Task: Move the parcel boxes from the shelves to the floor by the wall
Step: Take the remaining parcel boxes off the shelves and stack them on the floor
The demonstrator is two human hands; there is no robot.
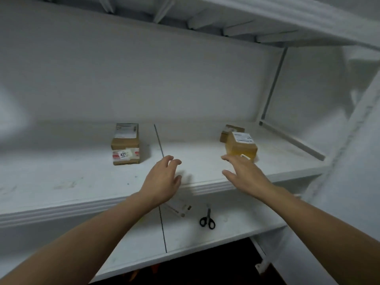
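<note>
Three parcel boxes sit on the white middle shelf [61,182]. A brown box with white labels [125,145] stands left of centre. A yellowish box [240,146] lies to the right, and a smaller brown box [231,130] sits just behind it. My left hand [162,182] hovers over the shelf's front edge, fingers loosely curled, holding nothing. My right hand [244,173] reaches toward the yellowish box with spread fingers, its fingertips at the box's near face; I cannot tell if they touch.
Black-handled scissors [207,219] and a flat white packet [181,207] lie on the lower shelf [236,221]. An upper shelf [267,15] overhangs. A white upright post [273,83] and a wall [349,161] close off the right side.
</note>
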